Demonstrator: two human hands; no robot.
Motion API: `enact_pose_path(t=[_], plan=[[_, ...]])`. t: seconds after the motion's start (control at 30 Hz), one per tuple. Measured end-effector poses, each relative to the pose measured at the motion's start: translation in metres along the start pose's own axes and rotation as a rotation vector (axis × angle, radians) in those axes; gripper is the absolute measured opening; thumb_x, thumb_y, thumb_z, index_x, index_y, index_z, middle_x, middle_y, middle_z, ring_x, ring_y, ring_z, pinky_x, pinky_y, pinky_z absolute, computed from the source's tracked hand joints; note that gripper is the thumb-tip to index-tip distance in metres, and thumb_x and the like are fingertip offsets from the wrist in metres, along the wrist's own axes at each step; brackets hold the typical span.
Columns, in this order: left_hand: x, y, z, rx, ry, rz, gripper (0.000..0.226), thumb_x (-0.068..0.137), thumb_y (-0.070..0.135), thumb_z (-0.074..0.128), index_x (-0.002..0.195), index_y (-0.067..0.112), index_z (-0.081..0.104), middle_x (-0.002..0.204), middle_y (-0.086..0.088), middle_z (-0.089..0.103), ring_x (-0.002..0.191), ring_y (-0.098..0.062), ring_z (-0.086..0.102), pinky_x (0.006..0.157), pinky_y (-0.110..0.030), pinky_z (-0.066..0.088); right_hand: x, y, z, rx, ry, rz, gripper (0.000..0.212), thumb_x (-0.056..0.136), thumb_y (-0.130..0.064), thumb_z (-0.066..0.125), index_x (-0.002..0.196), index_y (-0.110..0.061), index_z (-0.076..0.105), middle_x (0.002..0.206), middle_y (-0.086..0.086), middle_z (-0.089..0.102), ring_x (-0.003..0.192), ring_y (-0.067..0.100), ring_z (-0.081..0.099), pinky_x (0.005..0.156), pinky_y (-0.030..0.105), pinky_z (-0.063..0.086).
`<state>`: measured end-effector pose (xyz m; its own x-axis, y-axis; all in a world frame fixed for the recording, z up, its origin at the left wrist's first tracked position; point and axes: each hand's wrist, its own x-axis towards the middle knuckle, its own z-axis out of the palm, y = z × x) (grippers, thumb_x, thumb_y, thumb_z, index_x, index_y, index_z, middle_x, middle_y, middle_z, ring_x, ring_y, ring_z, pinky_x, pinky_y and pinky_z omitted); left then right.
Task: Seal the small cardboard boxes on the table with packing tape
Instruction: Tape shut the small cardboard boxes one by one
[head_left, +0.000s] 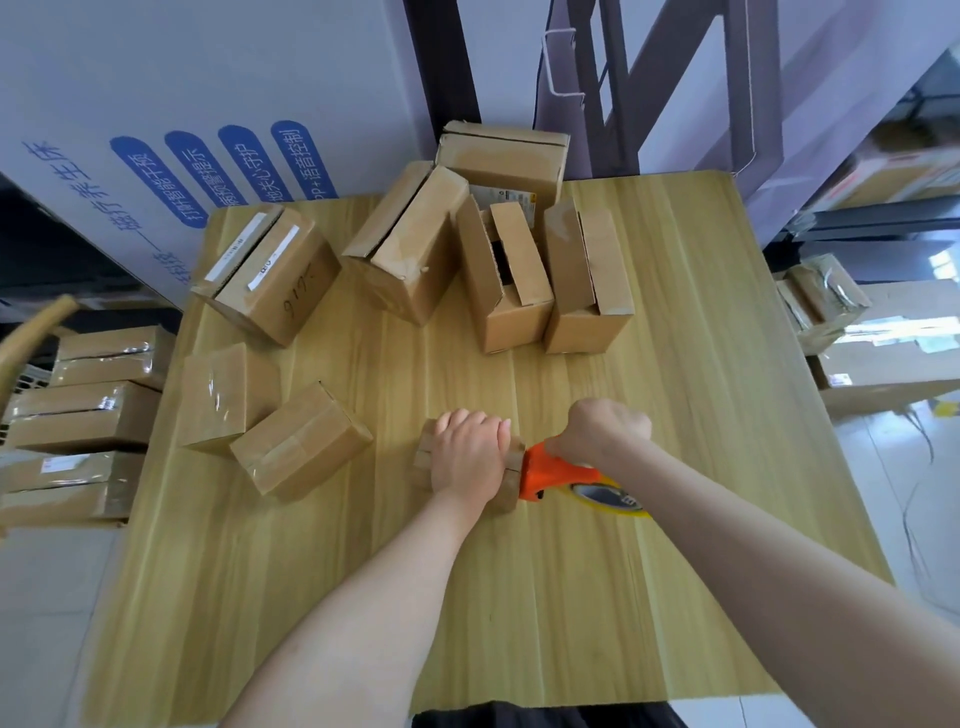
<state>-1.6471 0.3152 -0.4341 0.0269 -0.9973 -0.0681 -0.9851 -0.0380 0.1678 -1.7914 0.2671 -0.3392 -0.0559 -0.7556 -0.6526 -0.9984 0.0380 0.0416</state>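
as left grip (470, 452) clamps box (511, 491), right grip (605, 431) clasps tape dispenser (558, 475) at its edge

The single view comes from a wide-angle camera on the person's head, facing forward and steeply down onto the wooden table (701, 389), which fills the middle of the frame. It sits near: both forearms (363, 623) enter from the bottom edge, and the left hand (467, 454) on a small box (511, 488) and the right hand (608, 428) on the tape dispenser (558, 475) meet just below centre. The white panel (156, 104) at upper left leans with the lens.
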Motion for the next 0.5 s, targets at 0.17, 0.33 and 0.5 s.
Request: enact_pose_path(t=[0.17, 0.33, 0.5], plan=[[-0.003, -0.001, -0.001, -0.094, -0.075, -0.063, 0.051, 0.101, 0.039, 0.020, 0.087, 0.023, 0.066, 0.093, 0.007, 0.066, 0.097, -0.019, 0.053, 0.101, -0.035, 0.031, -0.001, -0.016, 0.042, 0.070, 0.024, 0.071, 0.026, 0.090, -0.035, 0.046, 0.073, -0.019, 0.056, 0.069, -0.002, 0.054, 0.080, 0.019, 0.064, 0.056, 0.024, 0.040], [-0.004, -0.017, -0.016, -0.343, -0.206, -0.020, 0.036, 0.087, 0.045, 0.038, 0.113, 0.034, 0.061, 0.116, 0.017, 0.063, 0.117, -0.011, 0.044, 0.103, -0.029, 0.020, -0.019, 0.032, 0.059, 0.349, 0.105, 0.137, 0.046, 0.085, -0.057, 0.048, 0.076, -0.014, 0.061, 0.073, 0.000, 0.064, 0.071, 0.024, 0.065, 0.056, 0.025, 0.043], [-0.026, -0.016, -0.016, -0.433, -0.097, -0.320, 0.036, 0.092, 0.053, 0.037, 0.101, 0.031, 0.064, 0.103, 0.014, 0.067, 0.103, -0.016, 0.055, 0.097, -0.036, 0.038, -0.038, 0.060, 0.063, 0.536, 0.261, 0.036, 0.043, 0.086, -0.056, 0.055, 0.071, -0.016, 0.064, 0.062, -0.004, 0.061, 0.060, 0.016, 0.061, 0.051, 0.025, 0.043]])
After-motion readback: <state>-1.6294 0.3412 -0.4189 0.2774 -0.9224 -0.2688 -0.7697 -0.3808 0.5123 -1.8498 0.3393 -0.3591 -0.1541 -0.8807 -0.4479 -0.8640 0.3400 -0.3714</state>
